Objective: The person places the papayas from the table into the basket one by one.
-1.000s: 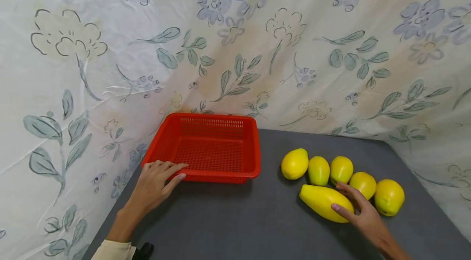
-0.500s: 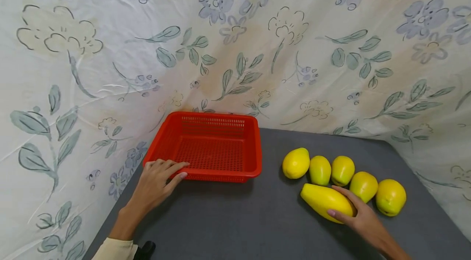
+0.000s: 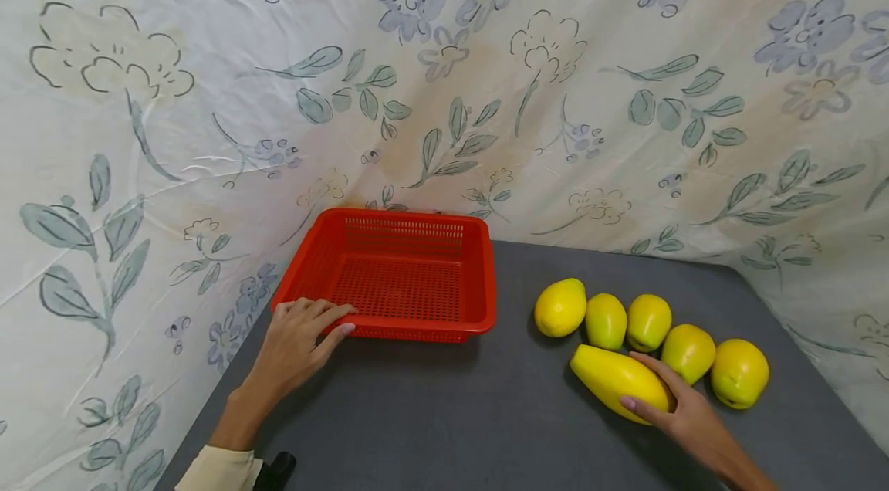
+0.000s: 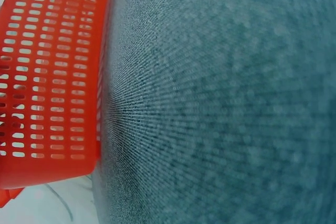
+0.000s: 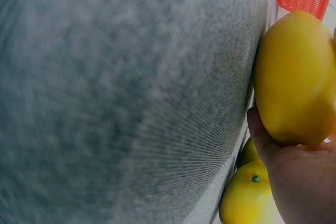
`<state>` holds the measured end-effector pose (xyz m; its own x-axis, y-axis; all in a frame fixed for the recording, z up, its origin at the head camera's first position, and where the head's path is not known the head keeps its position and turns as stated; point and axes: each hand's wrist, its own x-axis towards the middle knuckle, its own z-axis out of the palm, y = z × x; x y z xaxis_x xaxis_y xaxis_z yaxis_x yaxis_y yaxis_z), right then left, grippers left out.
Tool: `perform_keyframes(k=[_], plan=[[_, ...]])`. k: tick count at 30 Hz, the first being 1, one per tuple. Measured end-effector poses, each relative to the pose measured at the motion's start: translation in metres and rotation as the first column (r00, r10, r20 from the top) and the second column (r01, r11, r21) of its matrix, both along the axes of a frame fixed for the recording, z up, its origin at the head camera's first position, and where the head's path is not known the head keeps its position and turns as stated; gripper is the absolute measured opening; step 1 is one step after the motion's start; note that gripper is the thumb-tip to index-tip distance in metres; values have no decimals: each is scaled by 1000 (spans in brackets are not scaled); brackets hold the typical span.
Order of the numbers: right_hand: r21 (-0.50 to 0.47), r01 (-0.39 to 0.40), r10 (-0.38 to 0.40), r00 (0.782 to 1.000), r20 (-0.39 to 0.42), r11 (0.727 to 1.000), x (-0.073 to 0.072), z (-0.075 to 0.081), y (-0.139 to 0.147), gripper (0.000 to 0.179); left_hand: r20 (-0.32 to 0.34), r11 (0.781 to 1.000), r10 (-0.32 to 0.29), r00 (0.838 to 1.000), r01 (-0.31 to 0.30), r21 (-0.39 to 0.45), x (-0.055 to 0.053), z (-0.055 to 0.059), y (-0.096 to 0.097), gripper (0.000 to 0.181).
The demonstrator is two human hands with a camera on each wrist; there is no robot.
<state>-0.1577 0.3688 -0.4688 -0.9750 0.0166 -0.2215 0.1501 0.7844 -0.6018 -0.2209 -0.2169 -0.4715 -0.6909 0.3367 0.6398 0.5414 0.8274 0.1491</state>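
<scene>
A yellow papaya (image 3: 611, 378) lies on the grey table at the right, its narrow end pointing left. My right hand (image 3: 687, 410) grips its thick end, thumb on the near side and fingers on the far side. The right wrist view has the papaya (image 5: 294, 77) large against the palm, with the fingers mostly hidden. At the left, my left hand (image 3: 295, 340) holds the front-left rim of a red plastic basket (image 3: 484, 275), fingers over the rim and thumb outside. No fruit shows inside it. The slotted basket wall (image 4: 52, 77) fills the left wrist view's left side.
Behind the papaya, a lemon-like yellow fruit (image 3: 559, 308) and several rounder yellow-green fruits (image 3: 649, 321) form a curved row, ending at a rounder fruit (image 3: 739, 374). Floral cloth (image 3: 535, 120) hangs behind the table (image 3: 444, 421) and along its sides.
My right hand's fingers and thumb have closed in around the papaya's thick end. My left hand stays on the basket rim. The view has shifted slightly.
</scene>
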Motion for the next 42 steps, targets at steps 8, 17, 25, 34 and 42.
perform_keyframes(k=[8,17,25,34,42], plan=[[11,-15,15,1000,-6,1000,-4,3,-2,91,-18,1000,-4,1000,4,10,-2,0,0,35],[20,-14,14,1000,8,1000,-1,2,-11,90,-33,1000,-15,999,15,10,-5,-1,1,33],[-29,-10,8,997,-81,1000,-1,8,-21,85,-42,1000,-9,999,9,13,-5,1,1,33],[-117,5,-21,991,-136,993,-2,23,-32,82,-3,1000,15,1000,-14,25,-3,1,2,34],[-194,46,-62,995,-80,980,-8,36,-48,89,-2,1000,16,1000,-16,25,-2,-1,3,33]])
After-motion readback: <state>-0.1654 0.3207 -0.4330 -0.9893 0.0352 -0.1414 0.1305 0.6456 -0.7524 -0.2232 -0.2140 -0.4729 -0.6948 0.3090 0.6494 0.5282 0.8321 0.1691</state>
